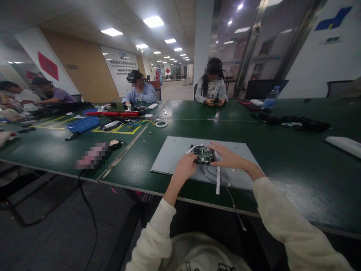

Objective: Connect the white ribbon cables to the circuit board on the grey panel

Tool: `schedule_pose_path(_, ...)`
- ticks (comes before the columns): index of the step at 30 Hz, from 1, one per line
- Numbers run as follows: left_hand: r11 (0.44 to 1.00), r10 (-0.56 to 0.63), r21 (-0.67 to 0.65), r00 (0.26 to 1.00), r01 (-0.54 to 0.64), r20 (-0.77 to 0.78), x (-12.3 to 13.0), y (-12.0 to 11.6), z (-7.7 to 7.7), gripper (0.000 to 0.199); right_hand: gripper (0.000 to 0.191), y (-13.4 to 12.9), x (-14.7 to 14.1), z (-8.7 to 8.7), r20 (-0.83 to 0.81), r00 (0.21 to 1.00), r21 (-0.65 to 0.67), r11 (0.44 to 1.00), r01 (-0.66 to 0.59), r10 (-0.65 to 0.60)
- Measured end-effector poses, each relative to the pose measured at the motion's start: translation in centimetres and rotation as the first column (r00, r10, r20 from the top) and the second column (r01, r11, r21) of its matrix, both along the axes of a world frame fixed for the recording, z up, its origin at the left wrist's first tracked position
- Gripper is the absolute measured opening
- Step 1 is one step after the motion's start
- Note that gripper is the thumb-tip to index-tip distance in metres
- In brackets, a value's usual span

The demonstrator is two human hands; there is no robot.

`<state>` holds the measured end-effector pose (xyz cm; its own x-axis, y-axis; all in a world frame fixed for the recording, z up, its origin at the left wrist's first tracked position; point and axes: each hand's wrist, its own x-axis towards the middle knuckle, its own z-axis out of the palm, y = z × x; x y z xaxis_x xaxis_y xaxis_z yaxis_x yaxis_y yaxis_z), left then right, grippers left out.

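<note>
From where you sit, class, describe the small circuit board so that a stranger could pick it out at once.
Start at the long dark green table and find the flat grey panel lying near its front edge. On the panel's far middle sits the circuit board, between the left hand and the right hand. It is the only small green, component-studded piece there, with white strips beside it.

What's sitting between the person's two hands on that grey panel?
In the head view, a small green circuit board lies between the left hand and right hand, both touching it, on the grey panel.
</note>
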<state>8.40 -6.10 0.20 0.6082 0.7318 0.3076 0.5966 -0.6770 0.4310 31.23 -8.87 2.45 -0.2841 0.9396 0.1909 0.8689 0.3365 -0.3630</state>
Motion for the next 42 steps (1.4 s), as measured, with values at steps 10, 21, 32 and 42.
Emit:
schedule_pose_path(10,0.989,0.042,0.135,0.994,-0.055,0.103,-0.2,-0.7,-0.2,0.034,0.088,3.9,0.3,-1.5,-0.128,0.984,-0.096,0.986,-0.138,0.126)
schedule_pose_path(21,0.979,0.014,0.203,0.997,-0.030,0.078,1.5,-5.4,0.1,0.020,0.075,2.8,-0.1,-2.1,-0.046,0.999,0.064,0.998,0.016,-0.013)
schedule_pose_path(32,0.943,0.295,0.118,0.945,-0.312,0.141,0.2,-6.6,1.7,0.023,0.069,1.2,-3.0,-2.2,0.172,0.896,0.124,0.911,0.393,-0.410)
schedule_pose_path(42,0.963,0.268,0.015,0.955,-0.268,-0.125,-1.0,-8.5,0.7,0.066,0.070,-0.8,-5.3,-2.0,0.235,0.732,0.188,0.768,0.612,-0.640)
